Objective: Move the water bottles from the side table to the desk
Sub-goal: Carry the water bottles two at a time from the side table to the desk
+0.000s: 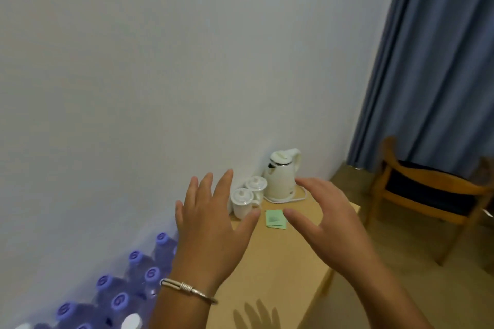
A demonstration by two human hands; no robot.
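A cluster of water bottles point(128, 283) with purple caps stands upright in rows against the wall, at the lower left of the view, on the near left part of a light wooden surface point(270, 270). The bottles lie to the left of and below both hands. The left hand point(211, 224), with a bangle at the wrist, hovers just beside them and is the nearer; its fingers are spread and hold nothing. The right hand point(320, 222) hangs well apart from the bottles, fingers loosely bent, empty
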